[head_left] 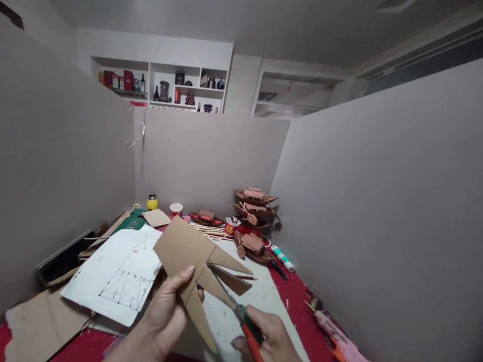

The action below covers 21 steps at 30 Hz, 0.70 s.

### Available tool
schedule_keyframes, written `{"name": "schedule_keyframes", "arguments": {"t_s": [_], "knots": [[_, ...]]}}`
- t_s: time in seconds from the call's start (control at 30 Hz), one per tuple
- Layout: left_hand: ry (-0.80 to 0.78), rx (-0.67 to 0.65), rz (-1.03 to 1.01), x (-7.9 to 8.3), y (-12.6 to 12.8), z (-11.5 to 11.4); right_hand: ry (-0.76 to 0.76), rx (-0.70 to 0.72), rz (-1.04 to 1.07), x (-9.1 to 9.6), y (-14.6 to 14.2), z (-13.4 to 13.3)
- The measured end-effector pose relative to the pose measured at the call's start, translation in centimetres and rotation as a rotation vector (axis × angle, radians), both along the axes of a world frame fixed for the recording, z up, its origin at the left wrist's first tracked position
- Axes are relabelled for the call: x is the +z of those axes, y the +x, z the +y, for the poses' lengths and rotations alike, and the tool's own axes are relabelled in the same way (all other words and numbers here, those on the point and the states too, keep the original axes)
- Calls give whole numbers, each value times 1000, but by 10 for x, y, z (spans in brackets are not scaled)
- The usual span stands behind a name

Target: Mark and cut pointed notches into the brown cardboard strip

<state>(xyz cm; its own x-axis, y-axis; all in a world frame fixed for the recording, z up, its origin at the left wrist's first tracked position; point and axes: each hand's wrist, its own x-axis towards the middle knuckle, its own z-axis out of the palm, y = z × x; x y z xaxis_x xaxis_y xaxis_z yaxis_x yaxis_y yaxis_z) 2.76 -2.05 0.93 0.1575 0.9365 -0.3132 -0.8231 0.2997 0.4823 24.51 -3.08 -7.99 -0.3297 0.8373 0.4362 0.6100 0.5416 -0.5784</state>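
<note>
My left hand (168, 311) grips a brown cardboard piece (184, 244), thumb on top and fingers underneath. The piece is broad at the far end and cut into pointed strips at the near right, with pencil lines across their bases. One strip (236, 283) is bent down. In my right hand (273, 334) are scissors (234, 306) with orange and green handles. Their blades lie along a slit between the strips, and the tips reach its inner end. Below the cardboard is a pale work mat (234, 332).
A sheet with a drawn truss pattern (124, 281) lies at left over cardboard scraps. Several model boats (253, 244), thin sticks (206, 230) and a red cup (231, 227) stand at the back. A glue tube (283, 259) and a pink-handled tool (332, 329) lie at right. Grey partitions (211, 156) enclose the table.
</note>
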Motion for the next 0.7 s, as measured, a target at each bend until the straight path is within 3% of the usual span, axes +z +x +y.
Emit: {"name": "schedule_keyframes", "arguments": {"t_s": [0.17, 0.5, 0.7], "knots": [[-5, -56, -47, 2, 2, -2, 73, -22, -91, 2, -1, -1], [50, 42, -21, -3, 4, 0, -98, 50, -12, 15, -4, -9], [72, 3, -12, -4, 5, 0, -200, 135, 83, 9, -10, -11]]}}
